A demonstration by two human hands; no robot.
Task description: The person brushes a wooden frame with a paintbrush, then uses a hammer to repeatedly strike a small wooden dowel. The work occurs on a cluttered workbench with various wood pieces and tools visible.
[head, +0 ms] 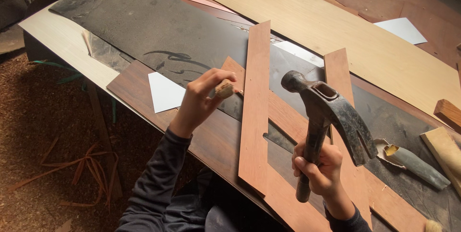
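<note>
Two hands busy: your right hand (321, 168) grips the heavy, head-weighted claw hammer (331, 117) low on its handle, your left hand (204, 98) pinches a small nail (240, 91) beside the stiff wooden strip (256, 112).

This is a woodworking shop, most likely one that makes laminated or veneered furniture. The worktop (57, 35) is buried under overlapping sheets: a pale wood-grain laminate sheet (345, 25), a large dark sheet (158, 25) with scrawled marks, and a dark walnut-coloured board (139, 85). Narrow reddish-brown laminate strips (255, 107) lie crossed on top of them. A worn claw hammer (331, 112) with a rusty steel head is raised over the strips. A crumpled glue tube (415, 165) and small wood offcuts (449, 112) sit at the right edge. The floor (43, 131) beside the worktop is thick with sawdust and curled trimmings (86, 169).
</note>
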